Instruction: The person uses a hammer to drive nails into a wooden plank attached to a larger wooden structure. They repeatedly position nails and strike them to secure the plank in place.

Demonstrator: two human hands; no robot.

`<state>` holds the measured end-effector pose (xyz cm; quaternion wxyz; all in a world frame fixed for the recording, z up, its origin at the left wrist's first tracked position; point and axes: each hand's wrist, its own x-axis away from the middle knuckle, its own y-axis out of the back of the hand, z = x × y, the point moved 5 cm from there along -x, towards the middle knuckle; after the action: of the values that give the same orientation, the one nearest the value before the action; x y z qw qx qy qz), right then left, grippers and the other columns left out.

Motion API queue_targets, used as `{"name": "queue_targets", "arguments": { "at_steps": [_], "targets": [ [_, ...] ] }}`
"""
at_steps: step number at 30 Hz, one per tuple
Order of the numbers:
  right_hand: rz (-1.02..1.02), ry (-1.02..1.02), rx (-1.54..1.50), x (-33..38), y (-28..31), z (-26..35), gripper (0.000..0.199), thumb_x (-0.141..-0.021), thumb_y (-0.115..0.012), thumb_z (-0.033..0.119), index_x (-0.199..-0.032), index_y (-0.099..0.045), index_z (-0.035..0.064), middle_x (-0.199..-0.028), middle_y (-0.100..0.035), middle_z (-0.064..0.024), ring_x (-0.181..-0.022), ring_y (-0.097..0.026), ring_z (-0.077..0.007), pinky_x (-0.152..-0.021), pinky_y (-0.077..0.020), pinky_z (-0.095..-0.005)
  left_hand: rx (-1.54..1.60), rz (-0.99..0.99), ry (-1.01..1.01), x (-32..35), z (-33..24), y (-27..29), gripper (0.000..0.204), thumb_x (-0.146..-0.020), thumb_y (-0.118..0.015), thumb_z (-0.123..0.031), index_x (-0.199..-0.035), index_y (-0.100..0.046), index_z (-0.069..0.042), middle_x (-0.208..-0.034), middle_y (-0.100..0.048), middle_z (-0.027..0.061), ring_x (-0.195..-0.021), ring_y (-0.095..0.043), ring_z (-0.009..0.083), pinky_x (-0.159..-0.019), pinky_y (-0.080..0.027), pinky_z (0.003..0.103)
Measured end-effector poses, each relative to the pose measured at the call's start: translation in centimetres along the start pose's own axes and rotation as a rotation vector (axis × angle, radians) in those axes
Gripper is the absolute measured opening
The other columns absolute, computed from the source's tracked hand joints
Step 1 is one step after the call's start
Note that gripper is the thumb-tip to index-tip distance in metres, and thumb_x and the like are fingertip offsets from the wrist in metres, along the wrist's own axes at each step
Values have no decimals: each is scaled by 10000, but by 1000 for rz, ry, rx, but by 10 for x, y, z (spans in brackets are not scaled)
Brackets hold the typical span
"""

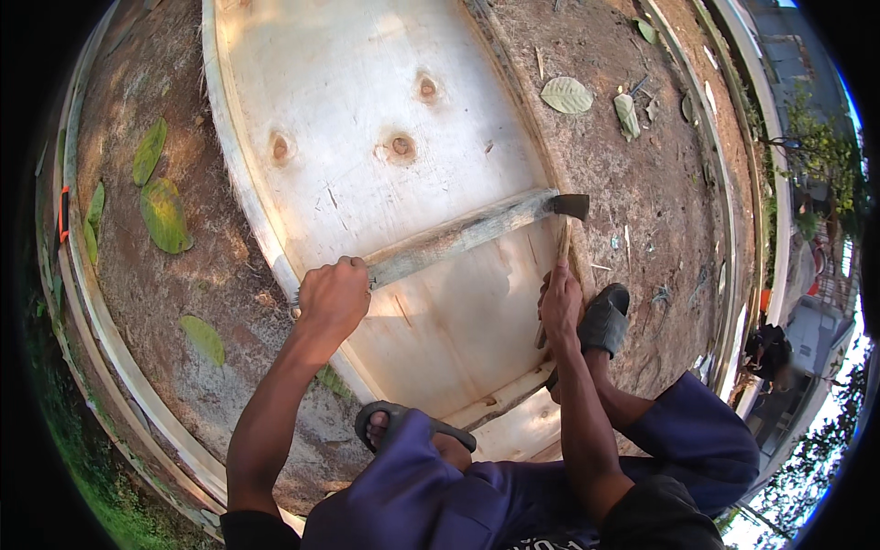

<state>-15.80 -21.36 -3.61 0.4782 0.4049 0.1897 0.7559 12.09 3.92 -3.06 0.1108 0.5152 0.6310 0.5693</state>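
Observation:
My left hand (pixel 335 298) is closed over the left end of a weathered wooden batten (pixel 463 236), which lies slanting across a pale plywood panel (pixel 403 82). Its fingers hide that end of the batten. My right hand (pixel 559 301) grips the wooden handle of a hatchet (pixel 573 206). The hatchet's dark, flared head is at the batten's right end, by the panel's right edge; whether they touch I cannot tell. Narrow wood strips run along the panel's long sides, and another crosspiece (pixel 500 396) lies nearer to me.
My sandalled feet (pixel 605 321) are at the panel's near end. Bare soil with fallen leaves (pixel 165 215) surrounds it. Long boards (pixel 119 339) edge the ground at left and right. An orange-and-black object (pixel 64 215) sits at the far left. Parked vehicles (pixel 814 330) stand beyond, at right.

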Motion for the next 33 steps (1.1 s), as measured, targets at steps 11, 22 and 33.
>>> {"name": "queue_targets", "arguments": {
  "at_steps": [11,22,33],
  "targets": [
    [42,21,151,-14,13,56,630,-1076,-282,496,-781,-549,7,-562,-443,-56,-464,-444,-173,-485,-405,-377,39,34,13,2,-2,19,93,-765,-696,-81,-833,-700,-18,-875,-707,202,-816,-721,348,-760,-574,424],
    [-50,68,-21,-14,18,19,598,-1083,-268,485,-783,-519,32,-595,-476,-28,-476,-487,-135,-441,-406,-332,84,17,29,3,6,10,145,-701,-711,-112,-766,-659,7,-828,-688,211,-815,-680,397,-754,-549,462],
    [-24,57,-128,-7,-1,2,619,-1076,-304,493,-770,-516,-1,-593,-477,-66,-487,-490,-190,-479,-426,-385,61,86,35,-6,0,17,157,-712,-730,-113,-770,-652,11,-857,-688,215,-825,-677,395,-747,-546,470]
  ]
}}
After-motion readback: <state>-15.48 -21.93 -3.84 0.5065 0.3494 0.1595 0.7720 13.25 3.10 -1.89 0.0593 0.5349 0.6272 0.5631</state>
